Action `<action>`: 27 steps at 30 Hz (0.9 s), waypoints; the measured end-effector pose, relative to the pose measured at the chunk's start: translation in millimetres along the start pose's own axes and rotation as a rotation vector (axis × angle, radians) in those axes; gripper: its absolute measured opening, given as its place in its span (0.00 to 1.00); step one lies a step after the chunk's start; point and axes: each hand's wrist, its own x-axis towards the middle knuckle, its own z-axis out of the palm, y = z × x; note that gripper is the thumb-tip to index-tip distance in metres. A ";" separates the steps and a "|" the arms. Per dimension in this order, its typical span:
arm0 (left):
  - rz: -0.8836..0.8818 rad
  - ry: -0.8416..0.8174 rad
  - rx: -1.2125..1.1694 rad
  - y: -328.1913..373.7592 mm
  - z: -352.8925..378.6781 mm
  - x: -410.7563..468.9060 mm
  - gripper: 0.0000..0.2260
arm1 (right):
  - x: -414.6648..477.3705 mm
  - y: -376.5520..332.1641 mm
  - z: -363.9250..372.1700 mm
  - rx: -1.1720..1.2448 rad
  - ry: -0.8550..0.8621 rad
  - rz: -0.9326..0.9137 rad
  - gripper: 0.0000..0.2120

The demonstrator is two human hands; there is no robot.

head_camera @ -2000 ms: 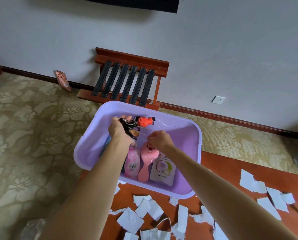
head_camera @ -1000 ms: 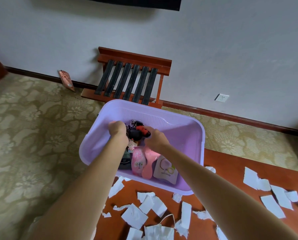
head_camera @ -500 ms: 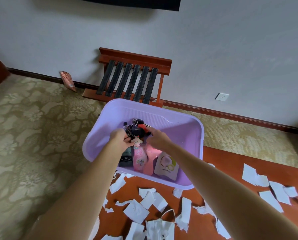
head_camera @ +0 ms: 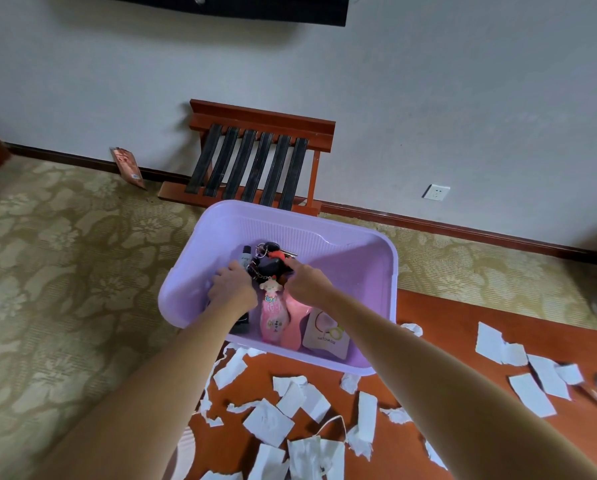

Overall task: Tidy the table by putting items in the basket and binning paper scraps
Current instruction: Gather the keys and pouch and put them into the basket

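Basket (head_camera: pixel 359 271), purple, at table (head_camera: pixel 428 313) edge beside paper scraps (head_camera: pixel 267 422), holds white pouch (head_camera: pixel 326 336) marked "MATCHA", pink bottle (head_camera: pixel 272 313), pink brush (head_camera: pixel 295 317), black tube (head_camera: pixel 245 256) and key bunch (head_camera: pixel 271 265); right hand (head_camera: pixel 309 284) pinches key bunch, left hand (head_camera: pixel 233 289) curled alongside, grip unclear.

We have lowered the keychain bunch (head_camera: pixel 271 264) into the basket (head_camera: pixel 362 271), where before we held it above; our left hand (head_camera: pixel 233 289) and right hand (head_camera: pixel 307 282) now flank it.
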 end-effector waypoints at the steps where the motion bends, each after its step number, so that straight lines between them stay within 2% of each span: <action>1: -0.005 0.013 0.002 0.2 -1.1 -0.7 0.28 | 0.3 -0.4 0.1 -0.004 -0.004 0.002 0.24; 6: 0.018 0.061 -0.029 -1.8 -4.3 -1.9 0.24 | -1.1 -2.6 -1.4 0.014 -0.005 0.001 0.25; 11: 0.042 0.118 -0.140 7.0 -20.1 -14.8 0.22 | -21.1 -3.8 -19.5 0.130 0.119 0.020 0.21; 16: 0.173 0.274 -0.319 38.8 -49.7 -60.1 0.08 | -75.8 4.5 -53.7 0.312 0.310 -0.049 0.21; 19: 0.281 0.355 -0.378 66.9 -60.0 -103.4 0.14 | -124.4 23.3 -77.0 0.404 0.490 -0.073 0.19; 21: 0.339 0.365 -0.485 87.8 -62.5 -136.0 0.09 | -160.0 41.3 -90.8 0.437 0.599 -0.064 0.17; 27: 0.535 0.257 -0.638 163.5 -23.9 -234.5 0.12 | -267.9 123.6 -106.4 0.577 0.794 0.029 0.11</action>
